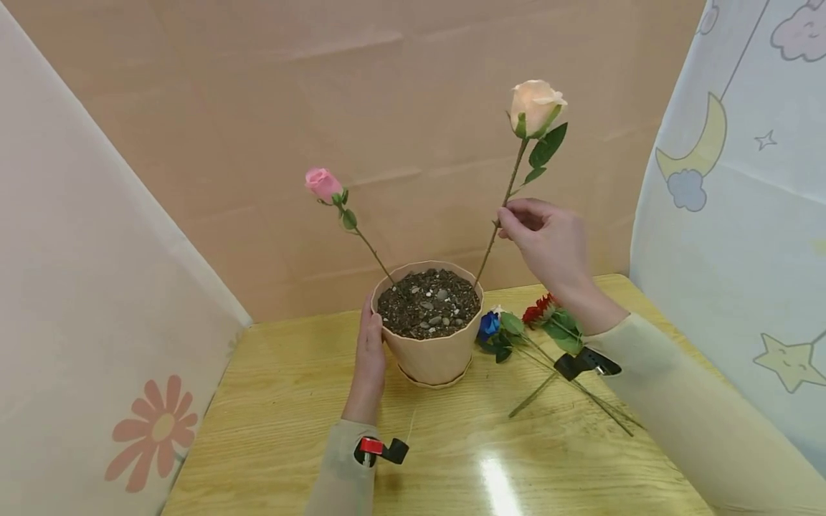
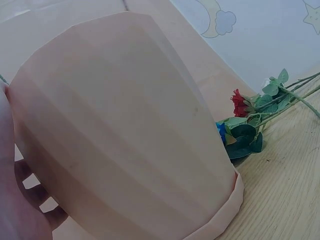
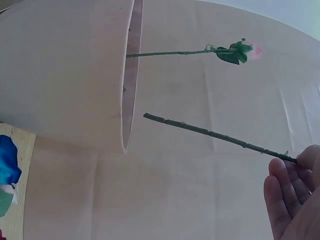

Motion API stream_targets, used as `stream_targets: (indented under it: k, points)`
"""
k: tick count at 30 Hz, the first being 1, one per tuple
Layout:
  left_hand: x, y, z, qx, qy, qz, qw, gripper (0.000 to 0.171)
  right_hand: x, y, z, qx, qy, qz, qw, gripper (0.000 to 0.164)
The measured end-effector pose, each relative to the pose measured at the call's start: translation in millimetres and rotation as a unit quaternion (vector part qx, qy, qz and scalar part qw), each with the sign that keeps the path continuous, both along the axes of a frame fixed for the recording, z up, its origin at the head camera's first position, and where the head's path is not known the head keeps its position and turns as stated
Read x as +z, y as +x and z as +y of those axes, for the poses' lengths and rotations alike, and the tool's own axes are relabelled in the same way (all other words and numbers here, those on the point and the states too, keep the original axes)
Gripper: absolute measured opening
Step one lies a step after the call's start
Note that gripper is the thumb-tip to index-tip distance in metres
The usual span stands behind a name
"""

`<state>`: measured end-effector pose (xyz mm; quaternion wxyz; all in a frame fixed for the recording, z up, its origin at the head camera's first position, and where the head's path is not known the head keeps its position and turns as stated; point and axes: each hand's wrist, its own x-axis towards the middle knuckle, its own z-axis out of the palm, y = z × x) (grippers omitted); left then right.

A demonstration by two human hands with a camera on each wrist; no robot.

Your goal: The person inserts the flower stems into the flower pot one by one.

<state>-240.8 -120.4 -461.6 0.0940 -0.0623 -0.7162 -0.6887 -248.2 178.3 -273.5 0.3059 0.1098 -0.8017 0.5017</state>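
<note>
A beige plant pot (image 1: 434, 362) filled with dark soil and pebbles (image 1: 429, 304) stands on its saucer. Against the pot's left side rests my left hand (image 1: 370, 355), its fingers lying along the wall. A pink rose (image 1: 324, 185) leans leftward, its stem standing in the soil. Between thumb and fingertips my right hand (image 1: 551, 236) pinches the stem of a cream rose (image 1: 535, 107), bloom up. In the right wrist view the lower end of that stem (image 3: 205, 131) is apart from the pot's rim.
On the wooden table (image 1: 284, 416), right of the pot, lie a blue flower (image 1: 489, 326) and a red flower (image 1: 537, 311) with crossing stems. A peach backdrop (image 1: 258, 107) hangs behind. Patterned cloths flank the table, a pale one (image 1: 77, 251) left and another (image 1: 729, 251) right.
</note>
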Motion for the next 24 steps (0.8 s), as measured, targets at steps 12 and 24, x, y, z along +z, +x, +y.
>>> stream_targets:
  k: [12, 24]
  points:
    - [1.7, 3.5, 1.1, -0.007, 0.006, 0.009, 0.9999, 0.059, -10.8, -33.6, -48.8, 0.047, 0.023, -0.007, 0.999, 0.023]
    - [0.9, 3.1, 1.2, 0.001, -0.002, 0.003, 1.0000, 0.061, -26.1, -57.0, -83.6, 0.054, 0.067, -0.006, 0.996, 0.022]
